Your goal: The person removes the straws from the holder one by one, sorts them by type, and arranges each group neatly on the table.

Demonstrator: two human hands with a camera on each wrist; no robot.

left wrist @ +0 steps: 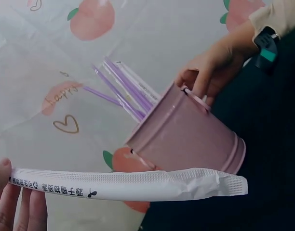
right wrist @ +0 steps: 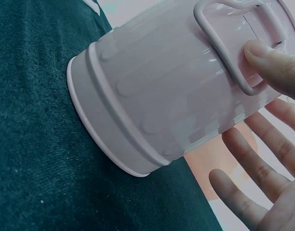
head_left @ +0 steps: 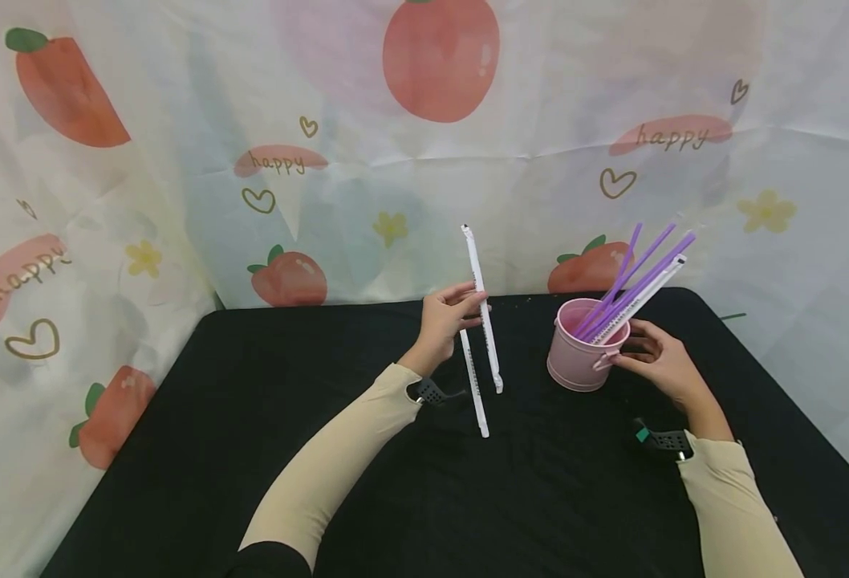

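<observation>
My left hand (head_left: 440,325) pinches a straw in a white paper wrapper (head_left: 488,337), held upright and slightly tilted above the table. In the left wrist view the wrapped straw (left wrist: 138,185) shows dark printing. A second white wrapped straw (head_left: 476,393) lies on the black cloth just below it. To the right stands a pink bucket (head_left: 576,361), holding several purple straws (head_left: 634,277) and a white wrapped one (head_left: 644,297). My right hand (head_left: 659,361) holds the bucket's right side, thumb by the small handle (right wrist: 224,53) and the other fingers round the back.
Black cloth (head_left: 251,401) covers the table. A pale curtain (head_left: 352,209) printed with fruit, hearts and flowers hangs behind and to the left. The table's far edge runs just behind the bucket.
</observation>
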